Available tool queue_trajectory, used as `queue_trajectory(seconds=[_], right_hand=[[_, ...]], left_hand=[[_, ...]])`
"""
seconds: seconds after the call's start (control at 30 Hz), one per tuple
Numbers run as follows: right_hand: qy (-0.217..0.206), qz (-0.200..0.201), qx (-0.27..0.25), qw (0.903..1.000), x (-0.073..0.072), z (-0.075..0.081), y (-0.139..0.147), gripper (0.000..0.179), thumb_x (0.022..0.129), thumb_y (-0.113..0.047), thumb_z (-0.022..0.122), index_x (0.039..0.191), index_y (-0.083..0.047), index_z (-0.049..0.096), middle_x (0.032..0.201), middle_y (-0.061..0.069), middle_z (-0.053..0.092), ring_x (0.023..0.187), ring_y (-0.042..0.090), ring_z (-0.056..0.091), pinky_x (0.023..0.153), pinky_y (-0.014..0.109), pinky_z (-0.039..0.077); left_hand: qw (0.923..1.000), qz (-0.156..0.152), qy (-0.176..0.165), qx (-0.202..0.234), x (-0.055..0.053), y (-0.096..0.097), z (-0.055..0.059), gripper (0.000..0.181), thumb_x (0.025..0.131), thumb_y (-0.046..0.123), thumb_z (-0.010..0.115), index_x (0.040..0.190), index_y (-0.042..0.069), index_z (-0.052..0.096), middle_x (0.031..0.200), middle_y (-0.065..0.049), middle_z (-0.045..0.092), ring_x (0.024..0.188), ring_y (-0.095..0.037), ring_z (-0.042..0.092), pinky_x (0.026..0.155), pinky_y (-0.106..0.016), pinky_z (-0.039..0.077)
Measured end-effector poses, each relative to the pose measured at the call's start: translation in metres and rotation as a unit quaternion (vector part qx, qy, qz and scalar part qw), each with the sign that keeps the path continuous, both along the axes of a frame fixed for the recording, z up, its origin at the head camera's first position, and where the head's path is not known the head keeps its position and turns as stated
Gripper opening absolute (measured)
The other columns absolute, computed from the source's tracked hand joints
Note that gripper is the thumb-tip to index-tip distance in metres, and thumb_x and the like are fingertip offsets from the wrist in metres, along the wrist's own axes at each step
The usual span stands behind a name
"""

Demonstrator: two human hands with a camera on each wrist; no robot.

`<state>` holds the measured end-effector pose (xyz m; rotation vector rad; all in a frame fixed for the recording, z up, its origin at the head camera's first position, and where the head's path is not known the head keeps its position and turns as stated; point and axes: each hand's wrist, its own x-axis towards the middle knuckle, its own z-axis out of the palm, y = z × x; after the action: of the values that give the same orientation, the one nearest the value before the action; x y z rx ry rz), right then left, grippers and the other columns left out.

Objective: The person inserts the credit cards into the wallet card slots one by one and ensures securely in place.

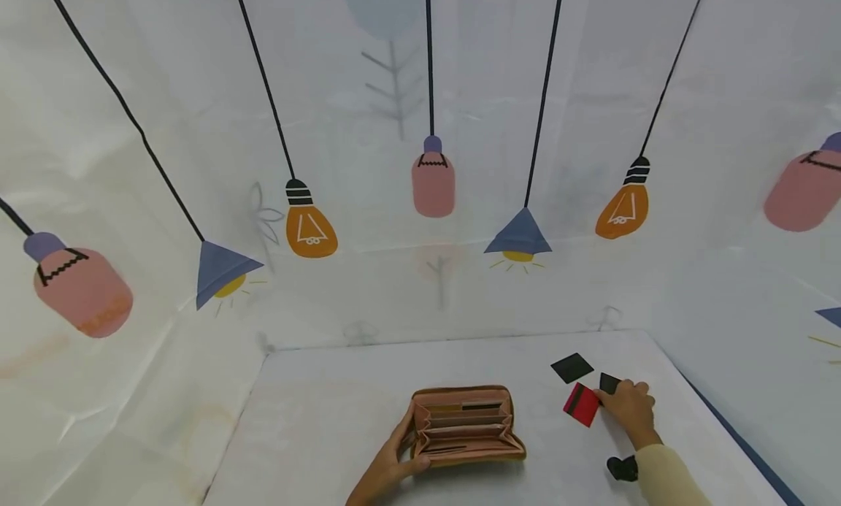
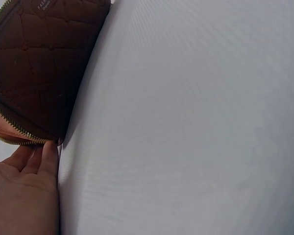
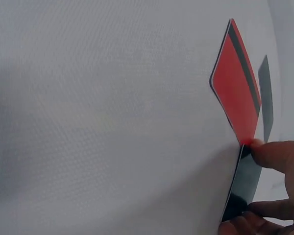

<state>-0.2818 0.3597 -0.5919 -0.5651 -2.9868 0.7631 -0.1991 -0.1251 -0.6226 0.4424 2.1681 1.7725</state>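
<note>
My left hand [image 1: 389, 466] grips the left end of an open zip-around wallet [image 1: 468, 421], thumb at its front edge. Pink pleated compartments face up, with cards or papers in some slots. In the left wrist view the wallet's brown quilted outside [image 2: 44, 54] and brass zip show. Over on the right, my right hand [image 1: 632, 411] pinches a black card [image 3: 246, 178] by its edges, thumb on one side and fingers on the other. Beside my thumb lies a red card [image 1: 581, 404] with a dark stripe. Another black card [image 1: 572, 368] lies just behind it.
A small black thing [image 1: 623, 469] with a rounded, heart-like outline lies by my right sleeve, which partly hides it. The white table [image 1: 328, 411] meets a sheet wall [image 1: 368, 294] printed with hanging lamps. Its right edge [image 1: 736, 433] slopes down beside my right arm.
</note>
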Motion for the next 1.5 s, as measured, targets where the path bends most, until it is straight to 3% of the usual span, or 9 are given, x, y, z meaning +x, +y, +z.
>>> queue_trajectory(seconds=[0.37, 0.5, 0.6, 0.67, 0.93, 1.13, 1.23, 1.4, 1.5], right_hand=[[-0.038, 0.068, 0.031, 0.9965, -0.001, 0.016, -0.004, 0.036, 0.093, -0.018, 0.06, 0.091, 0.017, 0.058, 0.075, 0.022, 0.055, 0.07, 0.034, 0.052, 0.058, 0.038, 0.046], [-0.016, 0.071, 0.034, 0.9967, -0.001, 0.017, -0.001, 0.046, 0.096, -0.018, 0.054, 0.118, 0.022, 0.053, 0.105, 0.038, 0.063, 0.09, 0.048, 0.063, 0.079, 0.052, 0.058], [-0.004, 0.071, 0.049, 0.9963, -0.001, 0.016, 0.002, 0.054, 0.098, -0.016, 0.047, 0.133, 0.025, 0.042, 0.13, 0.044, 0.049, 0.114, 0.058, 0.054, 0.095, 0.064, 0.05], [0.002, 0.072, 0.056, 0.9958, 0.0, 0.016, 0.004, 0.053, 0.098, -0.014, 0.046, 0.133, 0.026, 0.04, 0.129, 0.046, 0.048, 0.115, 0.059, 0.054, 0.095, 0.063, 0.05], [0.042, 0.067, 0.041, 0.9961, 0.01, 0.017, 0.019, 0.034, 0.097, -0.002, 0.04, 0.113, 0.027, 0.047, 0.101, 0.044, 0.06, 0.08, 0.048, 0.065, 0.064, 0.052, 0.055], [0.064, 0.036, 0.004, 0.9973, 0.019, 0.024, 0.021, 0.037, 0.096, -0.002, 0.034, 0.12, 0.024, 0.043, 0.096, 0.044, 0.059, 0.067, 0.037, 0.059, 0.054, 0.046, 0.049], [0.095, 0.038, -0.016, 0.9947, 0.024, 0.028, 0.009, 0.04, 0.097, -0.006, 0.033, 0.126, 0.02, 0.045, 0.098, 0.043, 0.061, 0.065, 0.033, 0.059, 0.05, 0.041, 0.047], [0.14, 0.051, -0.064, 0.9868, 0.041, 0.041, -0.032, 0.04, 0.101, -0.011, 0.034, 0.127, 0.011, 0.054, 0.08, 0.023, 0.064, 0.061, 0.022, 0.053, 0.047, 0.031, 0.04], [0.173, 0.063, -0.084, 0.9794, 0.055, 0.051, -0.063, 0.037, 0.102, -0.013, 0.037, 0.128, 0.007, 0.056, 0.076, 0.014, 0.064, 0.062, 0.017, 0.052, 0.046, 0.028, 0.039]], left_hand=[[1.0, 0.0, 0.003, 0.003, -0.001, -0.003, -0.002, 0.087, 0.101, 0.032, 0.06, 0.162, 0.026, 0.0, 0.166, -0.023, 0.008, 0.147, -0.05, 0.026, 0.116, -0.062, 0.032], [1.0, 0.009, 0.003, 0.003, 0.0, -0.003, -0.002, 0.087, 0.1, 0.032, 0.062, 0.162, 0.027, 0.002, 0.167, -0.021, 0.01, 0.147, -0.049, 0.028, 0.116, -0.061, 0.032], [0.9999, 0.006, 0.004, 0.007, 0.0, -0.002, -0.001, 0.087, 0.1, 0.031, 0.062, 0.162, 0.029, 0.002, 0.167, -0.021, 0.01, 0.147, -0.048, 0.029, 0.116, -0.06, 0.033], [0.9999, 0.003, 0.005, 0.011, 0.0, -0.002, 0.0, 0.087, 0.1, 0.03, 0.063, 0.162, 0.03, 0.002, 0.167, -0.02, 0.01, 0.148, -0.047, 0.028, 0.116, -0.058, 0.033], [0.9999, 0.011, 0.003, 0.009, -0.001, -0.002, 0.0, 0.09, 0.097, 0.031, 0.066, 0.162, 0.03, 0.004, 0.167, -0.019, 0.011, 0.148, -0.046, 0.027, 0.117, -0.058, 0.032], [0.9999, 0.01, 0.01, 0.001, -0.001, 0.0, -0.002, 0.088, 0.098, 0.03, 0.065, 0.162, 0.033, 0.004, 0.167, -0.018, 0.012, 0.149, -0.044, 0.027, 0.117, -0.046, 0.038], [0.9998, 0.014, 0.013, -0.007, 0.0, 0.0, -0.001, 0.087, 0.098, 0.031, 0.064, 0.161, 0.034, 0.004, 0.167, -0.016, 0.014, 0.149, -0.042, 0.027, 0.117, -0.041, 0.038], [0.9998, 0.02, 0.007, -0.002, 0.001, 0.0, 0.0, 0.086, 0.098, 0.033, 0.064, 0.161, 0.036, 0.006, 0.167, -0.016, 0.014, 0.149, -0.043, 0.026, 0.117, -0.05, 0.036], [0.9998, 0.018, 0.005, 0.008, 0.0, 0.0, -0.001, 0.086, 0.098, 0.032, 0.065, 0.161, 0.037, 0.007, 0.167, -0.015, 0.014, 0.15, -0.042, 0.025, 0.116, -0.036, 0.037]])
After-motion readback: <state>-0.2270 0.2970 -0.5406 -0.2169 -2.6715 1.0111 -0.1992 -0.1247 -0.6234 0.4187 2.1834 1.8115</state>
